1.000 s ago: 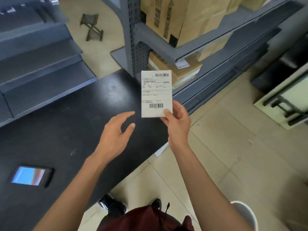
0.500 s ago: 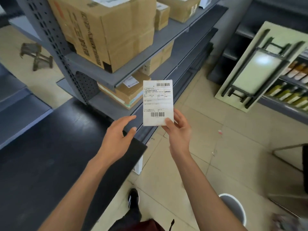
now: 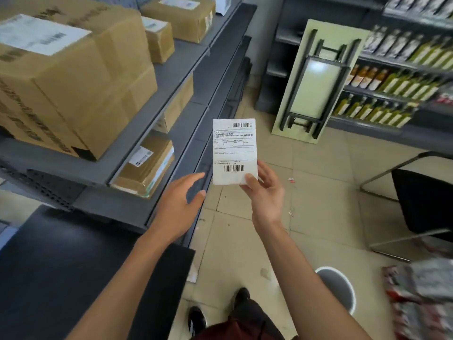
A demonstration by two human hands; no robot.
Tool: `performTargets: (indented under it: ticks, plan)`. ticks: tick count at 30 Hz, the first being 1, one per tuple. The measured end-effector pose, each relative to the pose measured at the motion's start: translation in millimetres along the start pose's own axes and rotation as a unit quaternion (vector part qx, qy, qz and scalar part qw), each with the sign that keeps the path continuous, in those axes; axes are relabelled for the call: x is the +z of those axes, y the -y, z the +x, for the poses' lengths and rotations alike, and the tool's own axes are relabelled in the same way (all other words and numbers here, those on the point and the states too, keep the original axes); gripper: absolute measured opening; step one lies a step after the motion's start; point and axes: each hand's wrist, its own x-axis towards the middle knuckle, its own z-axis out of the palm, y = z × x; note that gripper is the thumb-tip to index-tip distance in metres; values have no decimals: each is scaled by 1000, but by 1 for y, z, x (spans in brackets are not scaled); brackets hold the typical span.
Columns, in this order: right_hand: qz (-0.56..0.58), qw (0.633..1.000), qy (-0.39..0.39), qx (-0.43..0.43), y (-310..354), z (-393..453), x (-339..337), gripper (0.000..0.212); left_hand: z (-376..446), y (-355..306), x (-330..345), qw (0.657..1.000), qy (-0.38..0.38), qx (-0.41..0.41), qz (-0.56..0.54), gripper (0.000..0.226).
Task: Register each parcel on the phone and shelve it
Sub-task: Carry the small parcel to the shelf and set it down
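A small flat white parcel (image 3: 234, 150) with a shipping label and two barcodes stands upright in front of me. My right hand (image 3: 266, 193) pinches its lower right corner between thumb and fingers. My left hand (image 3: 177, 207) hovers just left of the parcel with fingers relaxed and apart, touching nothing. The grey metal shelf unit (image 3: 171, 77) runs along the left, carrying several cardboard boxes (image 3: 81, 77) on its upper level and a flat labelled box (image 3: 147, 165) on a lower one. The phone is out of view.
The black table (image 3: 61, 278) fills the lower left. A folded table (image 3: 316, 82) leans against bottle-lined shelves (image 3: 392, 77) at the back right. A black chair (image 3: 421, 200) stands right, a round white-rimmed stool (image 3: 335, 285) and wrapped packages (image 3: 421, 298) lower right. Tiled floor lies between.
My view has swung right, away from the table and phone, toward the shelf unit and the aisle. Both hands keep their pose, the right still holding the parcel.
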Motion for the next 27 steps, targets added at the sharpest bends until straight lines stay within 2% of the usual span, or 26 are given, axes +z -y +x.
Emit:
performTargets:
  ticks: [9, 17, 27]
  plan:
    - [15, 998, -53, -18, 20, 103, -35, 39, 101, -41, 50, 997, 23, 53, 45, 43]
    - [52, 994, -96, -6, 52, 216, -79, 43, 211, -98, 111, 995, 43, 61, 59, 43]
    - [43, 993, -109, -18, 74, 309, -119, 41, 294, -133, 167, 994, 63, 76, 45, 43]
